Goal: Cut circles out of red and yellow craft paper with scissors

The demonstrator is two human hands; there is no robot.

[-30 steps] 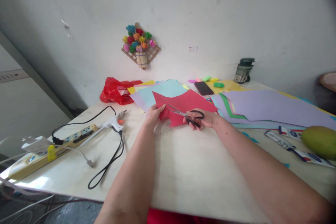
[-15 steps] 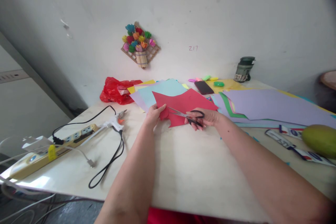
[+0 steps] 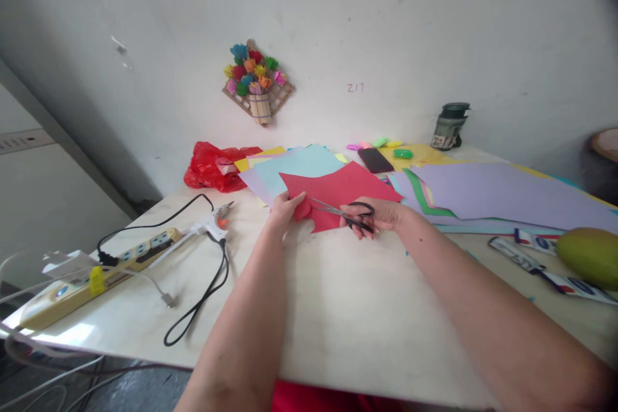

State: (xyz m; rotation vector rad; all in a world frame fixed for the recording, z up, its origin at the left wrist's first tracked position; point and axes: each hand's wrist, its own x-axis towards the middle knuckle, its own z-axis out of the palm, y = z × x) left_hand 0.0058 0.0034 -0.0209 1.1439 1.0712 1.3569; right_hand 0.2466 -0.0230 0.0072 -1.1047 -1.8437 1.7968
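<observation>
A sheet of red paper (image 3: 345,187) with a curved, partly cut lower left edge is held over the table. My left hand (image 3: 286,209) pinches it at that left edge, thumb on top, beside a rounded cut part. In my right hand (image 3: 374,215) is a pair of scissors (image 3: 333,209) with black handles, fingers through the loops. The blades point left, slightly apart, at the paper near my left thumb. Behind the red sheet lie light blue paper (image 3: 299,164) and other coloured sheets.
On the left lie a glue gun (image 3: 210,225) and a power strip (image 3: 140,251) with cables. A red plastic bag (image 3: 207,167), a phone (image 3: 375,161) and a bottle (image 3: 449,127) stand at the back. Purple paper (image 3: 492,190), glue tubes (image 3: 516,254) and a green fruit (image 3: 589,257) are on the right.
The red sheet has tilted slightly, its upper left corner a little lower. Both hands stay in nearly the same place, still holding the paper and the scissors.
</observation>
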